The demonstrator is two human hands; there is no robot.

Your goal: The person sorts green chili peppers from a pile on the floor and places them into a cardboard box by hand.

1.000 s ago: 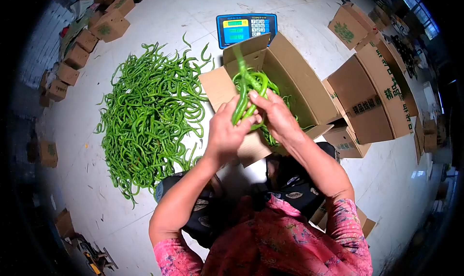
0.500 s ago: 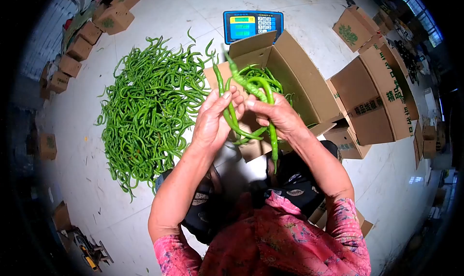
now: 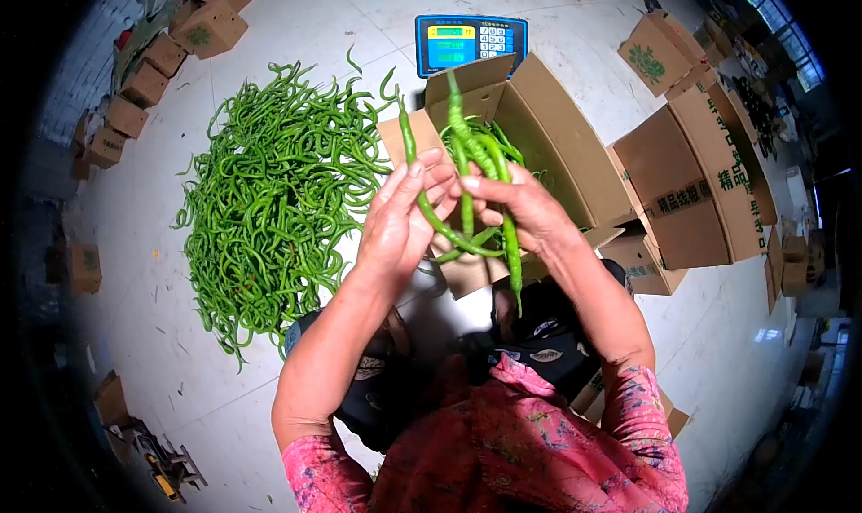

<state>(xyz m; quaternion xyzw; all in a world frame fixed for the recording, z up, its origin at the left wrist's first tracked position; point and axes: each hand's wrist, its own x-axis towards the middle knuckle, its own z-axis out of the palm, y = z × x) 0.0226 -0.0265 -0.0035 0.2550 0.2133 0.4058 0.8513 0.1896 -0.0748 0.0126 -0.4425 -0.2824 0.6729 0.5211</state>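
My left hand (image 3: 400,209) is closed on a long curved green chili pepper (image 3: 429,215), with the thumb laid across it. Beside it, my right hand (image 3: 523,209) pinches several more green chili peppers (image 3: 512,266); some point up and one hangs down. Both hands are close together over the near edge of an open cardboard box (image 3: 555,140). More green peppers lie inside that box, partly hidden by my right hand. On the floor to the left spreads a large pile of green chili peppers (image 3: 269,207).
A blue digital scale display (image 3: 470,48) stands behind the box. At the right are an open printed carton (image 3: 682,185) and another carton (image 3: 660,53). Several small boxes (image 3: 164,55) line the far left. A yellow-and-black item (image 3: 164,477) sits at the lower left.
One pepper that was in my left hand's grasp is now with those in my right hand. The peppers in the right hand have turned more upright and shifted slightly right.
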